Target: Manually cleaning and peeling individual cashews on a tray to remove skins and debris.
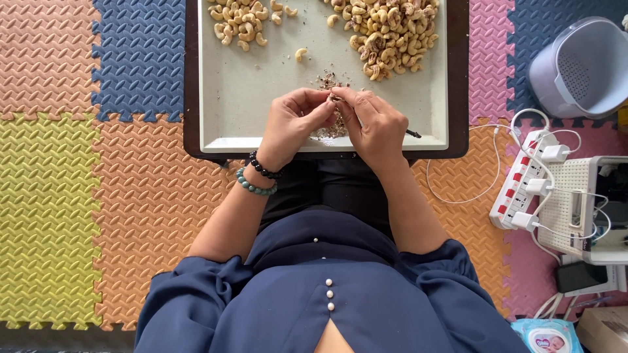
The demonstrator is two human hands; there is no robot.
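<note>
A cashew (334, 98), small and mostly hidden, sat pinched between the fingertips of both hands above the near middle of the tray (432, 85). The left hand (294, 124) curled in from seven o'clock, thumb and forefinger pressed together on the nut; the right hand (376, 124) came in from five o'clock, its fingers also closed around the nut and gripping a thin dark tool (413, 134) whose tip poked out at three o'clock of that hand. Directly under the fingers lay a crumbly scatter of brown skin flakes (330, 82), dry and papery. At eleven o'clock from the hands rested a small heap of pale peeled nuts (239, 23), smooth and curved; at one o'clock a larger heap of unpeeled nuts (389, 33), mottled with brown skin. One lone kernel (300, 53) lay between the heaps. The tray was a flat, matte grey sheet in a dark brown frame, rectangular with rounded corners. On the left wrist hung two beaded bracelets (258, 175), one glossy black, one dull green. The floor mat (59, 196) was interlocking foam with a woven ridged texture in yellow, orange, blue and pink. At three o'clock lay a white power strip (517, 189) with looping cables, and at two o'clock a lilac plastic basket (582, 65).
</note>
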